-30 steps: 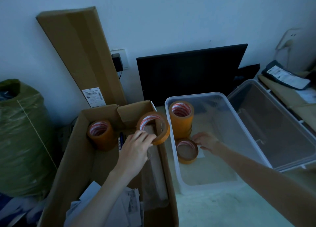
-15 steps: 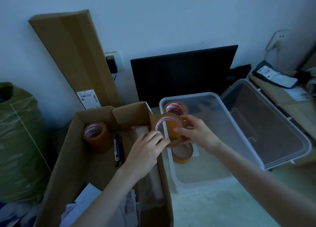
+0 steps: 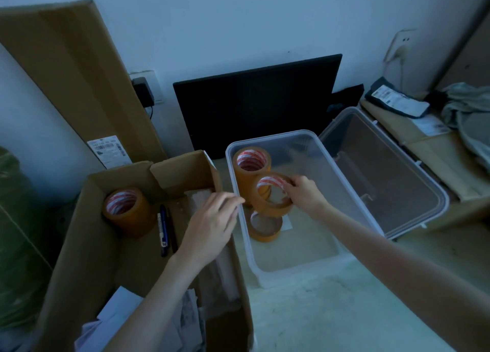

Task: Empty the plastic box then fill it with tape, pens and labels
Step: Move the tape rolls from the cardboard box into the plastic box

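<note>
on pale table: open brown cardboard box [image 3: 79, 245] at left, holding orange tape roll [image 3: 127, 209] and dark pens [image 3: 165, 229]. clear plastic box [image 3: 313, 256] beside it, stacked orange tape rolls [image 3: 252, 166] inside. right hand [image 3: 305, 196] pinches thin orange tape ring [image 3: 273, 195] over plastic box. left hand [image 3: 212, 224] empty, fingers loosely spread.

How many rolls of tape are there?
4, maybe more. One stands in the cardboard box, one tall stack at the plastic box's far corner may be several rolls, one lies flat inside, one is in the right hand.
</note>
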Motion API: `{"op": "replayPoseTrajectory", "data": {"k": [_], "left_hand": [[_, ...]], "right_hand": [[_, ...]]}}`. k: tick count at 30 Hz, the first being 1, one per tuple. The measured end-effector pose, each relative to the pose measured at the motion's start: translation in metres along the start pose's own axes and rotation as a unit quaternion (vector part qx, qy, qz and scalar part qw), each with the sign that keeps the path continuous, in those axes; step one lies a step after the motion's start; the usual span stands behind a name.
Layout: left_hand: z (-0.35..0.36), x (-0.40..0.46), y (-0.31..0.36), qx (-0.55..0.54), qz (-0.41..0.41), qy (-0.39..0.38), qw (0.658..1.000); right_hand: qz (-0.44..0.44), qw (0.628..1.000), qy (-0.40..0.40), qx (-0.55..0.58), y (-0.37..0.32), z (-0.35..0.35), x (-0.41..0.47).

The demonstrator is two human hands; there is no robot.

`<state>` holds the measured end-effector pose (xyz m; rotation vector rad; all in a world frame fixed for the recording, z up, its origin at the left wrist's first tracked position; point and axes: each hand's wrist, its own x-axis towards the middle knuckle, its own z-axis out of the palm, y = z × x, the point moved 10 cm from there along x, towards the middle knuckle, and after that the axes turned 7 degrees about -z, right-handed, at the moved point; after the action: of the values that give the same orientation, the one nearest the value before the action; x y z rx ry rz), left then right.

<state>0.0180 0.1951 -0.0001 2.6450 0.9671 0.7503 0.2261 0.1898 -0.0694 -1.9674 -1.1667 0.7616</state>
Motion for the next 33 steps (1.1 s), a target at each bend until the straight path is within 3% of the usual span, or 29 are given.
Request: {"op": "replayPoseTrajectory", "data": {"k": [11, 26, 33], "left_hand": [[0.01, -0.002, -0.035, -0.017, -0.064, 0.012, 0.998], [0.008, -0.009, -0.059, -0.011, -0.101, 0.006, 0.995], [0.008, -0.015, -0.06, -0.013, -0.112, 0.008, 0.994]], "right_hand": [[0.025, 0.969, -0.151, -0.192, 0.045, 0.074, 0.029], [0.02, 0.978, -0.095, -0.186, 0.061, 0.075, 0.034], [-0.001, 0.98, -0.115, -0.162, 0.058, 0.071, 0.03]]}}
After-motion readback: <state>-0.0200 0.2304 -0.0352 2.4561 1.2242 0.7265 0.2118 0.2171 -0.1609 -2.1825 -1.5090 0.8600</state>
